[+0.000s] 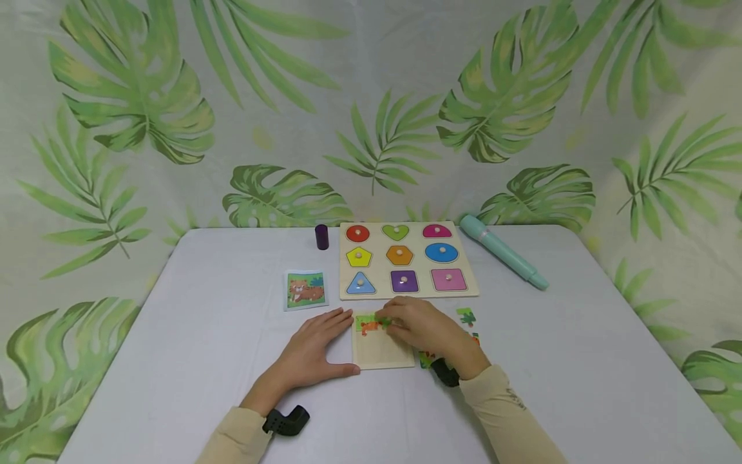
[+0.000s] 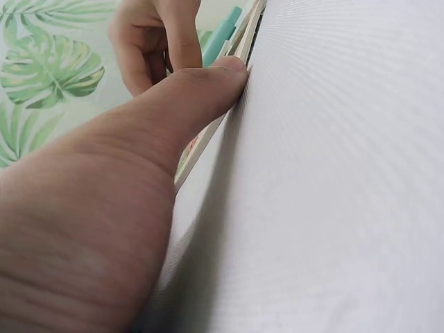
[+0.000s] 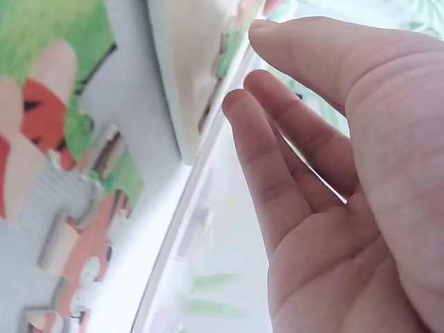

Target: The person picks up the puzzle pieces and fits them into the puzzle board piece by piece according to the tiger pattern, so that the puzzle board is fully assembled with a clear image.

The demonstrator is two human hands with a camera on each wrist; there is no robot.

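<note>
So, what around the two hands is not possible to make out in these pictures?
- Head view: loose puzzle pieces, partly covered by the right hand and wrist; their number is unclear.
- Head view: sleeve marking, too small to read.
- Right wrist view: the thumb partly hides the fingers; whether they pinch a piece is unclear.
- Left wrist view: the left hand has its fingers hidden behind its thumb.

A left hand looms large at lower left, its extended thumb touching the edge of a thin pale board; beyond it are a right hand with fingers pointing down and a turquoise stick, leaf-print cloth behind, white tabletop at right.
</note>
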